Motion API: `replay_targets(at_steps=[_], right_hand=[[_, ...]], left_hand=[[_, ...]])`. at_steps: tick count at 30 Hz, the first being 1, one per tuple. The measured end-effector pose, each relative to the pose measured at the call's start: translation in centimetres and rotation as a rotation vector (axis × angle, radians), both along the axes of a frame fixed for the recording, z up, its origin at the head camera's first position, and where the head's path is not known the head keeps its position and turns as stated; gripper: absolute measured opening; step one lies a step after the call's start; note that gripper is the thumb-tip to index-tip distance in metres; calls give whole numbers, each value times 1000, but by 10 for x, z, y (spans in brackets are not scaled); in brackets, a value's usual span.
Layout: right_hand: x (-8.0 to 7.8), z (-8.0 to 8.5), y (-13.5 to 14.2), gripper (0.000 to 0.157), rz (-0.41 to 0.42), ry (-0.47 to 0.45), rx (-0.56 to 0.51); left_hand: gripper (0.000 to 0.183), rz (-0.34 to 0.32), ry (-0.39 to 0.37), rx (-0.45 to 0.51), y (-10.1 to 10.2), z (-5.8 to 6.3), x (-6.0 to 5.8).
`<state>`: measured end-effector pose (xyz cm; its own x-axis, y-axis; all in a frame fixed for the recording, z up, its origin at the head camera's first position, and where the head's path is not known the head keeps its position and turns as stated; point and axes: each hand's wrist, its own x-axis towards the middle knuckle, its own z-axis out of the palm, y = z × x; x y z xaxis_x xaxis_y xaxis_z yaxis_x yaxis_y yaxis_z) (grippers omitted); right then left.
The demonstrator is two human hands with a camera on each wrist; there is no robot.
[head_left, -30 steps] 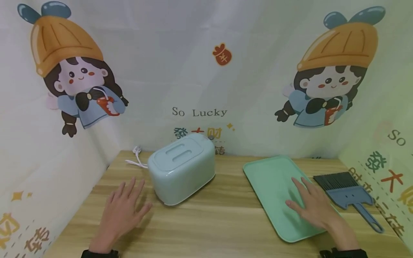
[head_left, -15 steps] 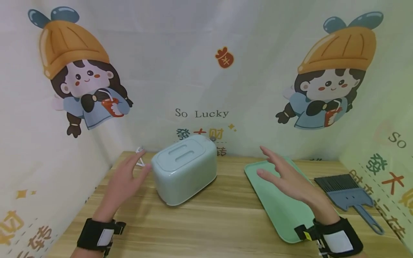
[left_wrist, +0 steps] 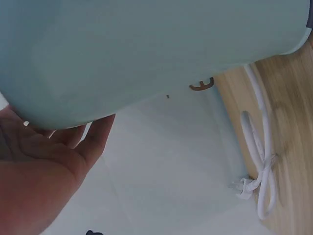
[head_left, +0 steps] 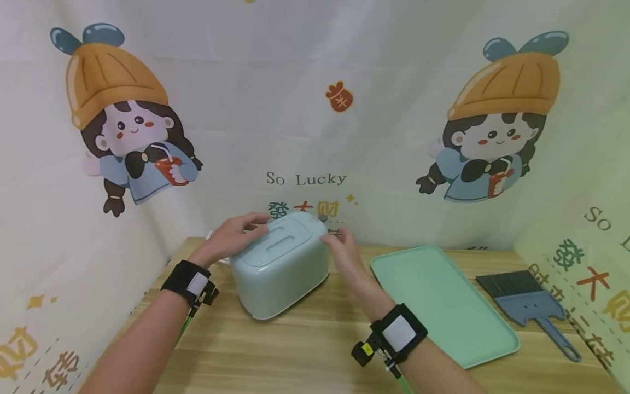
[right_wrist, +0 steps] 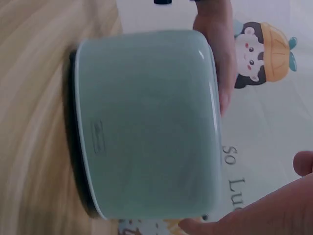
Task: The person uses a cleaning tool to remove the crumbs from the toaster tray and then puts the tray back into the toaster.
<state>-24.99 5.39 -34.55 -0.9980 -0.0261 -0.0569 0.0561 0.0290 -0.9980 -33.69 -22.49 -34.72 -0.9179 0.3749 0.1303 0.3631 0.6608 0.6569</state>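
Observation:
A pale green toaster (head_left: pixel 280 262) stands at an angle on the wooden table, two long slot shapes in its top panel. My left hand (head_left: pixel 236 235) rests at the top left edge, thumb over the top panel and fingers toward the back edge. In the left wrist view the fingers (left_wrist: pixel 98 139) touch the toaster's upper edge. At the toaster's right end is my right hand (head_left: pixel 344 254), its thumb by the upper corner and its fingers raised near the small dark knob (head_left: pixel 322 218). A fingertip (right_wrist: pixel 188 225) shows at that end in the right wrist view.
A white power cord (left_wrist: pixel 261 147) lies tied in a loop behind the toaster. To the right are a green tray (head_left: pixel 443 295) flat on the table and a blue-grey hand brush (head_left: pixel 529 301). A printed cloth (head_left: pixel 384 137) hangs close behind and at the sides.
Both hands have moved inward and forward. The left went from beside the toaster to its top left edge, the right from over the tray to the toaster's right end. The toaster stays put.

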Motion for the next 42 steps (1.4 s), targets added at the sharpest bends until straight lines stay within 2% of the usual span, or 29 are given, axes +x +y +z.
replay_targets(at_steps=[4,8,12,19,26,34,38,42], right_hand=[[-1,-17,-33,80,-132,-80,-85],[-5,-27,-56,84,-207,-133,-106],[-7,-34,-67,90,-247,-124,-55],[-10,-37,-64,97,-307,-64,59],[-16,-40,-61,97,-299,-36,115],[-21,-45,-49,93,-220,-50,103],[-23,-47,-42,89,-203,-53,98],[-26,-48,-34,84,-178,-11,69]], left_hand=[[57,4,-99,3,-1,-7,-7],[60,3,-187,48,-1,-12,-10],[60,-5,-242,80,2,-15,-9],[55,0,-258,108,21,-15,0],[57,53,-236,121,35,-16,14],[54,173,-186,149,57,-19,32],[55,221,-197,173,71,-20,41],[56,253,-217,198,83,-19,50]])
